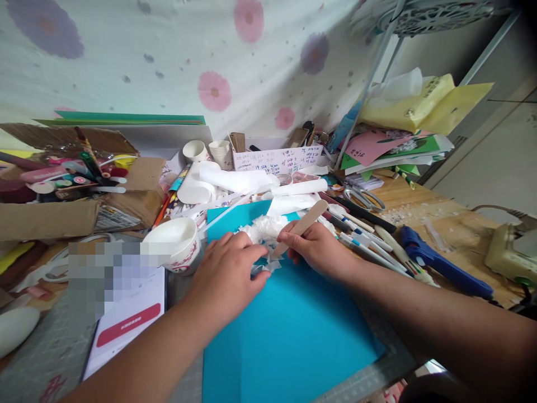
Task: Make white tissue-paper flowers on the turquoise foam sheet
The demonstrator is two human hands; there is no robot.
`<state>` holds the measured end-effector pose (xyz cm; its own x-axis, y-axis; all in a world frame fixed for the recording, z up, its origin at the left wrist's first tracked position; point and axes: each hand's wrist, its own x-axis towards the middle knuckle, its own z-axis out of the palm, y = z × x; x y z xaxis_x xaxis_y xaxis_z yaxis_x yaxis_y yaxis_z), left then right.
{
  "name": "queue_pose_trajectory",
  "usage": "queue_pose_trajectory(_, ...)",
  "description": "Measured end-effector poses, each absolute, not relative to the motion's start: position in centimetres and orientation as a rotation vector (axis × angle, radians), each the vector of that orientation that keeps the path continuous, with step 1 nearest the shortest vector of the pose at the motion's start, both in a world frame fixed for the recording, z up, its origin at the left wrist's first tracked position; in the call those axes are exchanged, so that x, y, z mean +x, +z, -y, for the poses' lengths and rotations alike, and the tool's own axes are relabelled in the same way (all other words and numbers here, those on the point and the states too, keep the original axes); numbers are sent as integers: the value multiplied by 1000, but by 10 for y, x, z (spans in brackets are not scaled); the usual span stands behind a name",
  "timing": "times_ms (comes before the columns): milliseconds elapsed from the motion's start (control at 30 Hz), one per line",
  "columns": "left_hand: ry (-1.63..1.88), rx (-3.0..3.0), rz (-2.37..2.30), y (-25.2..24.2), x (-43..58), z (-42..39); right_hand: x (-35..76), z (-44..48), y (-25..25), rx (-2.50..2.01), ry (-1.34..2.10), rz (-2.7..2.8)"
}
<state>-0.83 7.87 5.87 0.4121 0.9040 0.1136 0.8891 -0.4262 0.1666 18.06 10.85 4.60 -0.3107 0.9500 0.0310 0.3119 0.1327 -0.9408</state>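
Note:
A sheet of blue paper lies in front of me on the table. At its far edge sits a clump of crumpled white tissue. My left hand rests palm down on the sheet, its fingertips pressed on bits of tissue. My right hand is closed round a wooden stick, whose lower tip touches the tissue between my hands. A white paper cup lies tipped just left of my left hand.
A cardboard box of pens and tapes stands at the left. Pens, scissors, a blue glue gun and stacked coloured papers crowd the right. A tablet or phone lies at the lower left. Paper cups stand behind.

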Motion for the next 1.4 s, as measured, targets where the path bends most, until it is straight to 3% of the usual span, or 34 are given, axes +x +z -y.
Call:
queue_pose_trajectory(333, 343, 2540, -1599, 56, -8, -79, 179, -107, 46, -1174, 1255, 1619)
queue_pose_trajectory(533, 442, 2484, -1575, 60, -14, -76, 210, -113, 75, -1142, 1020, 1490)
queue_pose_trajectory(767, 477, 2505, -1568, 63, -14, -76, 250, -112, 91, -1129, 305, 2468)
queue_pose_trajectory(1167, 465, 2507, -1485, 56, -16, -79, 235, -117, 63, -1349, 67, 2672)
queue_pose_trajectory(1400, 532, 2451, -1518, 64, -16, -79, 234, -124, 63, -1428, 148, 2524)
